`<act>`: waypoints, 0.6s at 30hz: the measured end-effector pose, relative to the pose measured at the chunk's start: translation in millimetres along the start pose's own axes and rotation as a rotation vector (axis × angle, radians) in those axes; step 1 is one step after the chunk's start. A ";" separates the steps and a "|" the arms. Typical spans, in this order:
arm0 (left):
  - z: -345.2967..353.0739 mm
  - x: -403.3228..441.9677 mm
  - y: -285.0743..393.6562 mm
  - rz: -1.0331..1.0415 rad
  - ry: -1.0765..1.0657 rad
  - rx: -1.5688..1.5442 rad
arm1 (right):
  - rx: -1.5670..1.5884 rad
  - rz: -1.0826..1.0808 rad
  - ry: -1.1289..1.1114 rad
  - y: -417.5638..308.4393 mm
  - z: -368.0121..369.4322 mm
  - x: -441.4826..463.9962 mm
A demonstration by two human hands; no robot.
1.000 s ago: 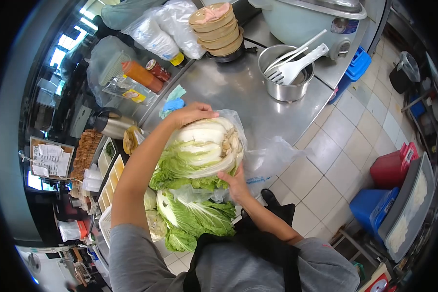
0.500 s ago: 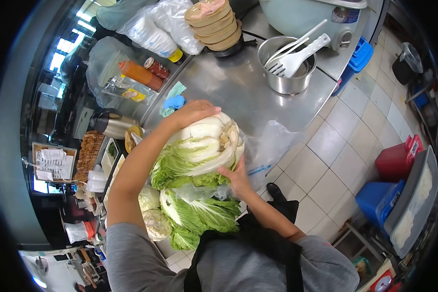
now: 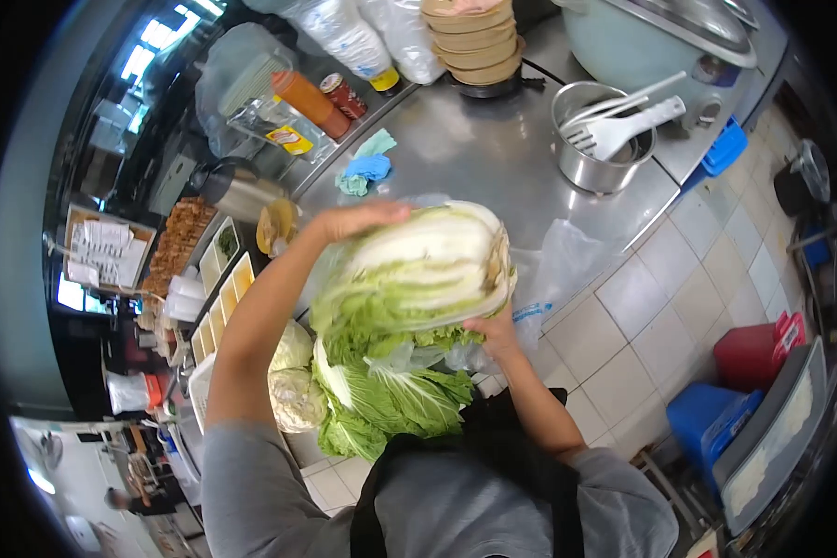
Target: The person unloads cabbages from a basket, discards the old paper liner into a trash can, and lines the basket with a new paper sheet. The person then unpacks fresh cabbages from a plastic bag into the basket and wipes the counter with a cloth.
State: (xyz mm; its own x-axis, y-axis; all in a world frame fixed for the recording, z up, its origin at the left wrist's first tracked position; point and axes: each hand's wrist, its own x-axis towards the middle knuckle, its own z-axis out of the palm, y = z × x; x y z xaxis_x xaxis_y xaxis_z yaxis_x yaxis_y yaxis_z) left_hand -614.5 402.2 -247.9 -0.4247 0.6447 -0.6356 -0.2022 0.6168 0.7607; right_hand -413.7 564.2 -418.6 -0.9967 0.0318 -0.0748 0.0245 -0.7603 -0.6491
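Observation:
A large napa cabbage (image 3: 418, 270), slightly blurred, is held between my two hands over the steel counter (image 3: 456, 139). My left hand (image 3: 367, 220) grips its upper left side. At its lower right, my right hand (image 3: 495, 332) holds the cabbage from below, its fingers partly hidden behind it. Clear plastic (image 3: 565, 260) hangs beside and under the cabbage. Nearer my body lies a second leafy cabbage (image 3: 395, 405), with a pale round vegetable (image 3: 298, 400) to its left.
Beyond the cabbage are blue and green cloths (image 3: 367, 167), a steel pot (image 3: 604, 153) with utensils, stacked brown bowls (image 3: 474, 42) and a sauce bottle (image 3: 309, 102). A large pale cooker (image 3: 656, 46) stands at the back right. Another person (image 3: 149, 493) is far off at the lower left.
The cabbage in my hands has shifted right and turned slightly, and both hands have moved right with it. The view has also shifted, with the counter items further right.

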 end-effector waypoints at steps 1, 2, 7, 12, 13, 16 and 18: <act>7.3 0.8 -5.4 -0.058 0.098 0.043 | 0.133 0.076 0.075 -1.7 -3.0 7.6; 2.7 9.1 -9.9 -0.051 0.107 0.052 | 0.133 0.067 0.065 -0.6 -2.1 13.7; 7.1 30.3 12.5 -0.228 0.165 0.110 | 0.219 -0.059 0.206 35.4 -1.0 19.7; 21.7 50.1 48.5 -0.229 0.165 0.375 | 0.427 0.047 0.283 16.8 5.0 32.2; 28.3 47.5 62.5 -0.228 0.170 0.376 | 0.425 0.014 0.263 -2.1 9.2 30.9; 50.3 29.6 99.7 -0.032 0.004 0.266 | 0.410 -0.129 0.198 -39.5 12.1 31.2; 52.5 23.2 119.3 -0.064 -0.006 0.321 | 0.532 -0.143 0.098 -61.3 10.4 33.6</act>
State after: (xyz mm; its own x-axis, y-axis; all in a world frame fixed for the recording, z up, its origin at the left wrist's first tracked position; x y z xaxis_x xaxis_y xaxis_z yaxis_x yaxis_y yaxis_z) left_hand -602.1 514.5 -178.8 -0.4151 0.6023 -0.6819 0.0604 0.7661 0.6399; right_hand -449.5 605.1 -373.5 -0.9747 0.1996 -0.1010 -0.1782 -0.9657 -0.1887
